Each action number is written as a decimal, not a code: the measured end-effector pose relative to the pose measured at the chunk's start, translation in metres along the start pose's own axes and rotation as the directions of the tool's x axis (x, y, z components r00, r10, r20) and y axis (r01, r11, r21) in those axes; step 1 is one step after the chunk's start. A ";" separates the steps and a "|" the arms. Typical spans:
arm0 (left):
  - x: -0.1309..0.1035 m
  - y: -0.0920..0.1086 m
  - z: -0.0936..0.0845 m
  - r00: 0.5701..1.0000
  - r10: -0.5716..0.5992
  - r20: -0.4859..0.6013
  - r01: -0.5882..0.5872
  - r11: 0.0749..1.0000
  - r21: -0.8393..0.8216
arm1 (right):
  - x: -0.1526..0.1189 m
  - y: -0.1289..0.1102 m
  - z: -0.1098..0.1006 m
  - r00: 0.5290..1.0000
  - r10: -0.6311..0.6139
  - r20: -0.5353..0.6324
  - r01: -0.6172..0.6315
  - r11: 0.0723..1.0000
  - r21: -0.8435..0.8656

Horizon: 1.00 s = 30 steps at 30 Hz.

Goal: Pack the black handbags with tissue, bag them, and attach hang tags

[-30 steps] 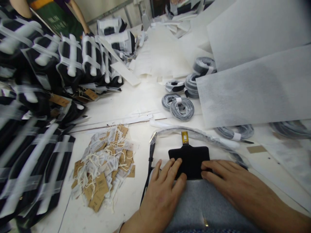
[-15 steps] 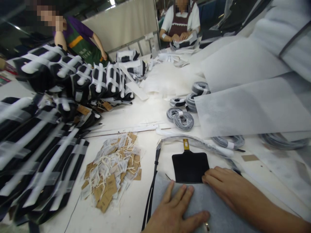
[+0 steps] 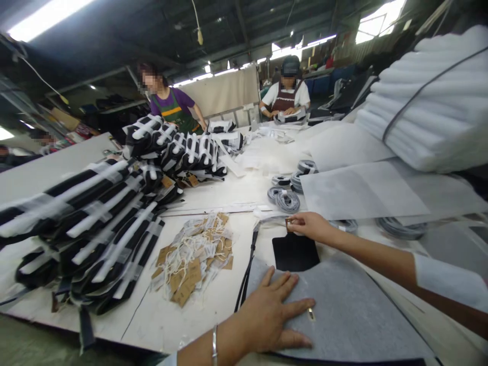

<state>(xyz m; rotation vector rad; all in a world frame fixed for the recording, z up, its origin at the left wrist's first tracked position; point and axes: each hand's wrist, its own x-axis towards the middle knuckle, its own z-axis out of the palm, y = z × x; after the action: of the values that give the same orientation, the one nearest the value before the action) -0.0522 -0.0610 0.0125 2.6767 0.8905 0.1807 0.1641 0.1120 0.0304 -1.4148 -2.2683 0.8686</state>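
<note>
My left hand (image 3: 267, 315) lies flat with fingers spread on a thin grey sheet (image 3: 354, 305) that covers a dark-edged bag. Near its index fingertip, a small gold metal fitting (image 3: 311, 314) shows through the sheet. A black flap tab (image 3: 295, 254) sticks out beyond the sheet's far edge. At the tab's tip, the fingers of my right hand (image 3: 308, 225) pinch a gold metal clasp (image 3: 288, 225). Thin black straps (image 3: 246, 274) run along the bag's left side.
Kraft tags with white strings (image 3: 194, 259) are heaped left of the bag. Wrapped black bags (image 3: 110, 218) are stacked at the left. Coiled grey straps (image 3: 287, 201), pale sheets (image 3: 354, 190) and a strapped foam stack (image 3: 430, 101) lie right. Two people work across the table.
My right hand has moved from the flap tab's lower right corner up to the clasp and pinches it. My left hand stays spread on the sheet. The head view has tilted upward.
</note>
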 end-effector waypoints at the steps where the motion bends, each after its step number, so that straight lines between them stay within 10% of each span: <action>1: 0.000 0.000 0.001 1.000 -0.006 0.008 0.006 1.000 -0.012 | -0.005 -0.007 -0.003 1.000 -0.007 0.006 0.006 1.000 0.017; 6: 0.001 0.001 0.004 0.999 0.005 -0.032 -0.006 1.000 -0.021 | -0.090 -0.036 -0.003 0.973 -0.230 -0.033 0.230 0.973 -0.012; 11: 0.001 0.001 0.009 0.996 0.038 -0.077 -0.042 0.998 -0.054 | -0.166 -0.026 0.032 0.824 -0.560 -0.080 0.539 0.820 -0.189; 20: -0.003 0.001 0.020 0.990 -0.001 -0.139 0.002 1.000 0.005 | -0.180 0.007 0.062 0.775 -0.624 -0.098 0.612 0.780 -0.129; 26: -0.011 0.024 0.029 0.943 -0.077 -0.323 0.144 0.971 0.190 | -0.182 0.009 0.066 0.903 -0.428 -0.033 0.428 0.904 -0.013; 30: -0.016 0.042 0.027 0.956 0.158 -0.246 -0.099 0.966 0.237 | -0.182 0.008 0.066 0.924 -0.381 -0.005 0.381 0.924 0.017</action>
<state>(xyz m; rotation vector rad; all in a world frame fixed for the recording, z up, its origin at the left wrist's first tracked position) -0.0350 -0.1093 0.0006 2.9722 0.8539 0.5063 0.2147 -0.0684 -0.0173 -0.9126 -2.4107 0.7545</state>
